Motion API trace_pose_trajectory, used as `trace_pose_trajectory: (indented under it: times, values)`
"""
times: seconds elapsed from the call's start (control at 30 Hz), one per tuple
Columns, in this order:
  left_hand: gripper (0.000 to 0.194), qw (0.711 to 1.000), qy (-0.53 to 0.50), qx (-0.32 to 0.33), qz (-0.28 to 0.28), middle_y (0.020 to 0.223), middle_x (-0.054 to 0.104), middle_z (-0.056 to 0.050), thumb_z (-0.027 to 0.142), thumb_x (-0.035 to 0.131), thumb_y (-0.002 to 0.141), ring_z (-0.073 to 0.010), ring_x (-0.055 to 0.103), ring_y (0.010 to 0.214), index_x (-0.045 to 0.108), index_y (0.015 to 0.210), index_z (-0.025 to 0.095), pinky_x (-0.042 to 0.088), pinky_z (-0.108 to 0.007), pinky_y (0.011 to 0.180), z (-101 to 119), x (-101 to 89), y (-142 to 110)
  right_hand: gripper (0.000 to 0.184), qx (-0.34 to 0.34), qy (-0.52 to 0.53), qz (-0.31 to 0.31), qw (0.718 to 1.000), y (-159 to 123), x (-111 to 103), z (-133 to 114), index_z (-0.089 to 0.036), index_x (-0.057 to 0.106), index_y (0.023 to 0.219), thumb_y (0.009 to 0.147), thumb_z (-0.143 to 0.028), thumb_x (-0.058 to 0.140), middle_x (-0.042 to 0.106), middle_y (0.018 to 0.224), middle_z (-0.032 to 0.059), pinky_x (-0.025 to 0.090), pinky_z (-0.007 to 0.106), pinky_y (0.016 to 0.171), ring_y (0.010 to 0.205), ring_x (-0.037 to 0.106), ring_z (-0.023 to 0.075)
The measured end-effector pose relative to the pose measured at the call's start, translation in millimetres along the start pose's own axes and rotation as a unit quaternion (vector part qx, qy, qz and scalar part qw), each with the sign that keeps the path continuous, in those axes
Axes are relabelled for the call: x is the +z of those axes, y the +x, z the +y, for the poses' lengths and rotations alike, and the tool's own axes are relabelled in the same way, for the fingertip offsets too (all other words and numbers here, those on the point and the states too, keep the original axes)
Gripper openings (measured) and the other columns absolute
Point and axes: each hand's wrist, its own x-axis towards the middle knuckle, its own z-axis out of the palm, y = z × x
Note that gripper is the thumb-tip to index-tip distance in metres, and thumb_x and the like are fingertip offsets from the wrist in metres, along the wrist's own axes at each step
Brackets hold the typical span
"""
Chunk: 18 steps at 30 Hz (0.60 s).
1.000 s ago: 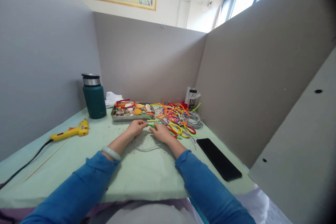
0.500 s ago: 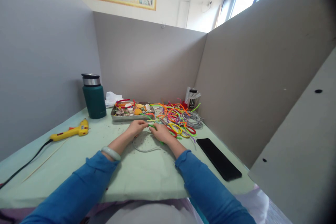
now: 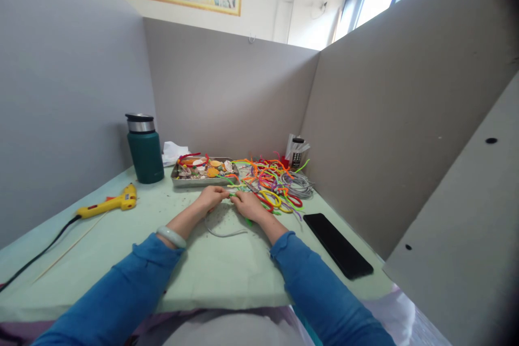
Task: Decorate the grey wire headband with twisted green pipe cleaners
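Note:
Over the middle of the table, my left hand (image 3: 213, 198) and my right hand (image 3: 248, 205) meet nearly fingertip to fingertip. Both pinch a green pipe cleaner (image 3: 232, 195); a short bit shows between the fingers, and a green end hangs below my right palm. From under my left hand a thin grey cord (image 3: 225, 235) curves out over the table, and whether my fingers hold its upper end is hidden. Just beyond my right hand lies a tangled pile of coloured pipe cleaners (image 3: 267, 178).
A metal tray (image 3: 203, 181) of shells stands behind my hands. To the left are a green bottle (image 3: 146, 154), a yellow glue gun (image 3: 107, 205) and a thin stick (image 3: 67, 250). A black phone (image 3: 338, 246) lies right. Grey cord coils (image 3: 302, 186) sit near the partition.
My right fingertips have shifted slightly toward the left hand, and less of the green pipe cleaner shows between them. The other things stay in place.

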Motion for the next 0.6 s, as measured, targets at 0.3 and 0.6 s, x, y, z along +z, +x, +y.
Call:
trace_pose_trajectory:
  times: [0.3, 0.6]
  values:
    - [0.023, 1.0, -0.004, 0.021, -0.01, 0.046, 0.033, 0.008, 0.038, 0.057, 0.077, -0.0041, 0.026, 0.032, 0.052, 0.07, 0.016, 0.018, -0.02, 0.033, -0.7, 1.6, -0.7, 0.029, 0.009, 0.024, -0.005, 1.0, 1.0, -0.4, 1.5, -0.015, 0.064, 0.086, 0.09, -0.033, 0.041, 0.066, 0.078, 0.0055, 0.031, 0.023, 0.06, 0.071, 0.055, 0.0148]
    - [0.023, 1.0, 0.01, 0.022, -0.005, 0.048, 0.035, 0.007, 0.037, 0.058, 0.075, -0.0039, 0.028, 0.033, 0.051, 0.07, 0.016, 0.019, -0.019, 0.034, 3.2, 0.6, -3.4, 0.029, 0.014, 0.035, 0.003, 0.999, 1.0, -0.2, 0.8, -0.015, 0.064, 0.083, 0.089, -0.033, 0.042, 0.065, 0.076, 0.0054, 0.03, 0.022, 0.057, 0.069, 0.054, 0.0145]
